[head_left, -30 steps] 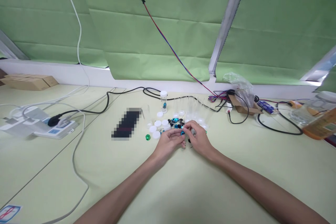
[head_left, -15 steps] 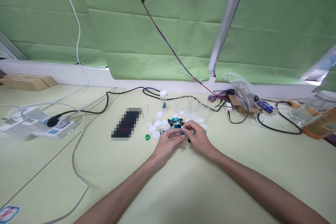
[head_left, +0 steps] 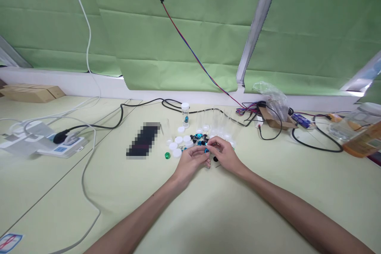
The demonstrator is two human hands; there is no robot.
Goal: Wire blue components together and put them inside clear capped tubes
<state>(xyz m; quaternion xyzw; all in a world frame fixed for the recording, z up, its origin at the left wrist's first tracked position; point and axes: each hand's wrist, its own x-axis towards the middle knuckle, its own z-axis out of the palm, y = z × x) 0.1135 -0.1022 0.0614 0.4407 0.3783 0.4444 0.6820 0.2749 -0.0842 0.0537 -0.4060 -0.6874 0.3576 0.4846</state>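
Observation:
My left hand [head_left: 193, 161] and my right hand [head_left: 224, 154] meet over the table, fingers pinched together on a small shiny blue part [head_left: 206, 150]. Fingers hide most of it, and its exact kind is unclear. A thin metal end shows below my left fingers. Behind my hands lies a pile of small blue and black parts [head_left: 199, 136] with metal pins. Several white round caps [head_left: 176, 153] lie to the left, beside a green faceted piece [head_left: 167, 155]. A black round piece [head_left: 216, 159] sits just under my right hand.
A capped clear tube [head_left: 185, 116] with a blue part inside stands behind the caps. Clear open tubes [head_left: 218, 121] stand to its right. Power strips [head_left: 61, 145] and a white cable [head_left: 85, 182] lie left. A cardboard box [head_left: 275, 121] and a plastic jar [head_left: 361, 143] are at right.
My right fingers have shifted very slightly around the small blue part. My left hand and the things on the table look the same.

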